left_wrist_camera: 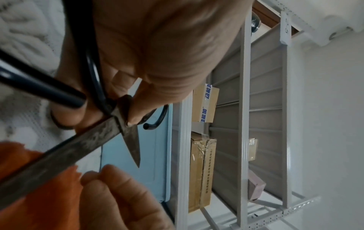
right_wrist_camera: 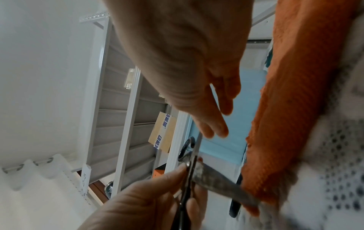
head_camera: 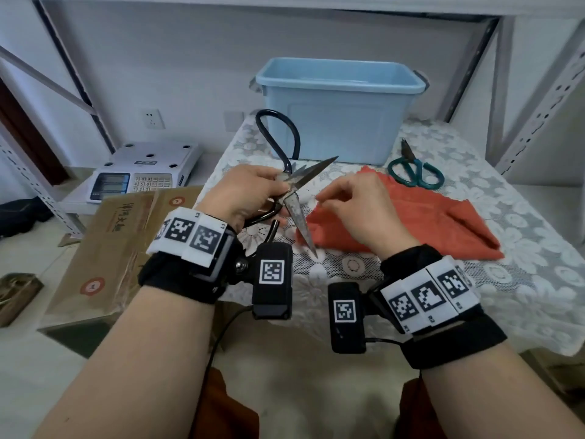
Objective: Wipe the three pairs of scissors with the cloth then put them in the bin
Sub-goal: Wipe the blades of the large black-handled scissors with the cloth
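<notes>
My left hand [head_camera: 278,185] grips a large pair of black-handled scissors [head_camera: 297,210] near the pivot and holds them above the table. Their stained blades stand apart, one pointing up toward the bin, the other down over the cloth's near-left corner. The left wrist view shows thumb and fingers clamped round the pivot of the scissors [left_wrist_camera: 78,144]. My right hand [head_camera: 326,201] hovers just right of the blades with loosely bent fingers, holding nothing, above the orange-red cloth [head_camera: 427,217] lying flat. A green-handled pair of scissors [head_camera: 414,172] lies beyond the cloth. The light blue bin [head_camera: 340,128] stands behind.
A white lace cloth covers the table [head_camera: 474,296]. To its left, lower down, sit a weighing scale with a keypad [head_camera: 142,175] and a cardboard box [head_camera: 120,236]. Grey perforated shelf posts [head_camera: 538,106] rise at the right and left.
</notes>
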